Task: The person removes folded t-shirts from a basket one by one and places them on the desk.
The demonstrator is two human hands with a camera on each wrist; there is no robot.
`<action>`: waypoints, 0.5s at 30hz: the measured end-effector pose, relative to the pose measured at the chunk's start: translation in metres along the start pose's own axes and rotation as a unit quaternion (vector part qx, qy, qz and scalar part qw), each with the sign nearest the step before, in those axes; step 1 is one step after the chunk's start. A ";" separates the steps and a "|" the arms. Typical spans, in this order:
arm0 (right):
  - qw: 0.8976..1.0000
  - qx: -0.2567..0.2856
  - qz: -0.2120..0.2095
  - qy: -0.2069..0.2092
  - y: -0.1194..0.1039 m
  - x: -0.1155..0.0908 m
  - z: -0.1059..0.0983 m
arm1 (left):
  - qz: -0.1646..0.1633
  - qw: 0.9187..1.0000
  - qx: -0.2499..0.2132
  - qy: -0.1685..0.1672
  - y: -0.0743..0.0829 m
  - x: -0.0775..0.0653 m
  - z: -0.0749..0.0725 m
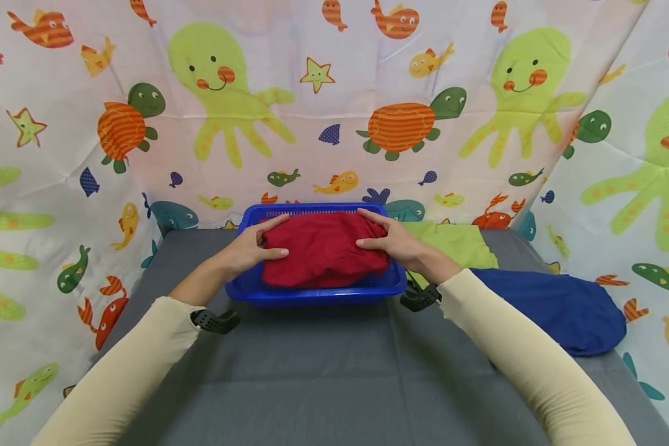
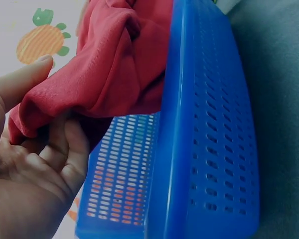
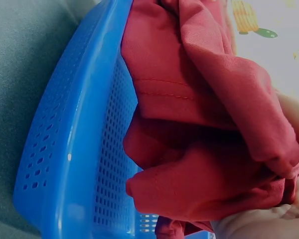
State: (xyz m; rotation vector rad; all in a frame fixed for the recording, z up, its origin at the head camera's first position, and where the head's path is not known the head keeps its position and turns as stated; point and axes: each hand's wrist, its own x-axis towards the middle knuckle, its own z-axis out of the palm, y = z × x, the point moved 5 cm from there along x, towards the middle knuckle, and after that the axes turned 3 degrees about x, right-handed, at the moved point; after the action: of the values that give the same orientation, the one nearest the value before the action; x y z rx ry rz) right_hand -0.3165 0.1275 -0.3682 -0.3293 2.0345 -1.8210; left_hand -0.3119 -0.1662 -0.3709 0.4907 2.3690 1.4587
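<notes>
A folded red garment (image 1: 323, 251) with a stitched hem lies inside and over a blue plastic basket (image 1: 316, 297). My left hand (image 1: 246, 251) grips its left end, thumb on top and fingers curled underneath, as the left wrist view shows. At the opposite end my right hand (image 1: 404, 244) holds the cloth, its thumb along the upper side. In the right wrist view, loose layers of the red garment (image 3: 204, 174) hang between the hand and the perforated basket wall (image 3: 79, 134). The fingers under the cloth are partly hidden.
The basket stands on a grey cloth-covered table (image 1: 312, 384), near the back curtain (image 1: 318, 118) with sea-animal prints. To its right lie a yellow-green cloth (image 1: 451, 241) and a dark blue cloth (image 1: 557, 310). More printed curtain rises along both sides.
</notes>
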 end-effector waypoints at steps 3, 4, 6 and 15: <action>1.000 -0.007 -0.003 -0.009 -0.004 -0.006 0.001 | -0.001 1.000 0.008 0.003 0.005 -0.007 0.001; 1.000 -0.010 -0.006 -0.013 -0.006 -0.007 0.001 | 0.000 1.000 0.010 0.003 0.006 -0.009 0.002; 1.000 -0.015 -0.009 -0.016 -0.009 -0.011 0.001 | 0.000 1.000 0.010 0.001 0.010 -0.013 0.003; 0.999 -0.032 -0.004 -0.023 -0.016 -0.031 -0.001 | 0.009 1.000 0.011 -0.009 0.023 -0.030 0.013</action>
State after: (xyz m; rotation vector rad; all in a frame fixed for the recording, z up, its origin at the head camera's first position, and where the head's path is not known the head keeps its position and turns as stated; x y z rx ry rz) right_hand -0.2904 0.1394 -0.3487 -0.3948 2.0676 -1.7398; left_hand -0.2768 -0.1590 -0.3530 0.5301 2.3750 1.4321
